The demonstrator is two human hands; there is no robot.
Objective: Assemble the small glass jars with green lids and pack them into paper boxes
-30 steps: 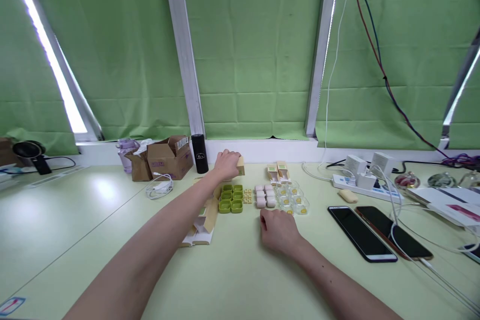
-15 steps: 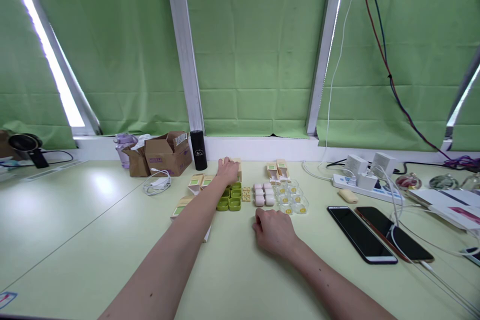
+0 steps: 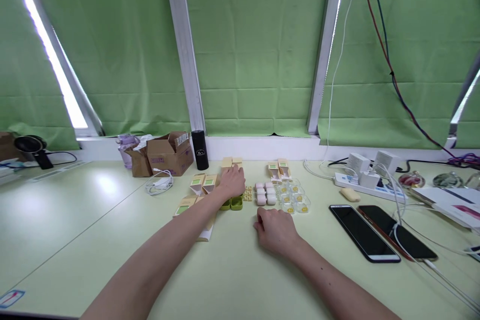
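My left hand (image 3: 233, 181) reaches over the group of small green trays (image 3: 236, 203), covering most of them. Its fingers point forward and bend down, and the fingertips are hidden, so I cannot see whether anything is in them. My right hand (image 3: 276, 230) rests on the table as a loose fist with nothing visible in it. Just beyond it are small pale pink blocks (image 3: 261, 199) in two columns and clear plastic cups (image 3: 301, 207) with yellow centres. Tiny yellow pieces (image 3: 248, 193) lie between the green trays and the pink blocks.
Cream cartons with green labels (image 3: 209, 183) lie left of the trays; cream boxes (image 3: 226, 162) stand behind. Two more labelled cartons (image 3: 284, 169) lie behind the cups. At the back are a cardboard box (image 3: 167, 155) and black tumbler (image 3: 200, 150). Phones (image 3: 363, 232) and a power strip (image 3: 365, 187) lie right.
My left hand has come back from the cream box behind the trays and is now over the green trays. The cream boxes there are uncovered. My right hand has stayed in place.
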